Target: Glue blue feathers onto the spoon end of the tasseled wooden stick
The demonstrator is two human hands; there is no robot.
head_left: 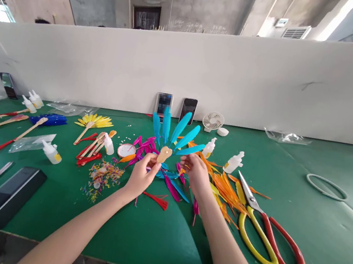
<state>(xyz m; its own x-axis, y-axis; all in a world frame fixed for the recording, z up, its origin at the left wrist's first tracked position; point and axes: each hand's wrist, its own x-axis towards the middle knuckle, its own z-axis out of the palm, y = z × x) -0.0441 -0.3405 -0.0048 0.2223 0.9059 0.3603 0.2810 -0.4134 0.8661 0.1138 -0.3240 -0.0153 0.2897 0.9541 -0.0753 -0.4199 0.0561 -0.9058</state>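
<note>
A small wooden fan piece (165, 154) with several turquoise feathers (180, 127) spread upward from it is held over the green table. My left hand (142, 174) pinches the wooden piece at its lower end. Close to the rightmost turquoise feather, my right hand (196, 171) has its fingers curled together; what they hold, if anything, is too small to make out. Loose magenta feathers (172, 186) and orange feathers (226, 190) lie beneath and to the right of my hands. A red tassel (157, 200) rests on the table below them.
Large scissors (261, 224) with yellow and red handles lie at the right. Glue bottles (234, 162), a white dish (126, 150), a yellow feather fan (95, 121) and colourful bits (105, 177) are spread around. Two phones (188, 109) and a small fan (213, 121) stand by the partition (240, 79).
</note>
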